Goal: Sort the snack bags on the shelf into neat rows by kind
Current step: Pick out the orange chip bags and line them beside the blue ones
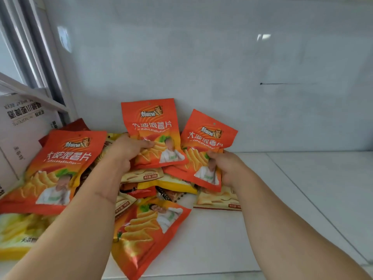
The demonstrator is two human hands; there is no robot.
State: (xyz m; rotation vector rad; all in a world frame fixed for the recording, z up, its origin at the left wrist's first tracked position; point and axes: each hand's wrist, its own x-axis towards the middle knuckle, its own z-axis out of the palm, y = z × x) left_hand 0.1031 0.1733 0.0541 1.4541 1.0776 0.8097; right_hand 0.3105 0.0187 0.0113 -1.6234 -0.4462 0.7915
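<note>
My left hand [126, 151] grips an orange-red chip bag [150, 126], held upright near the back wall. My right hand [226, 165] pinches a second orange-red bag [205, 138] of the same kind, tilted to the right beside the first. Both bags hang over a loose pile on the white shelf [222, 239]. Another orange-red bag [60, 164] leans at the left, and one more [147, 235] lies flat in front. A yellow bag [18, 235] lies at the front left. Beige bags [218, 199] and small dark packs [169, 194] sit under the held ones.
A white cardboard box [22, 126] with dark print stands at the far left against the shelf upright. The pale back wall [222, 67] closes the shelf behind the pile. Bare white shelf surface [302, 188] stretches out to the right of the bags.
</note>
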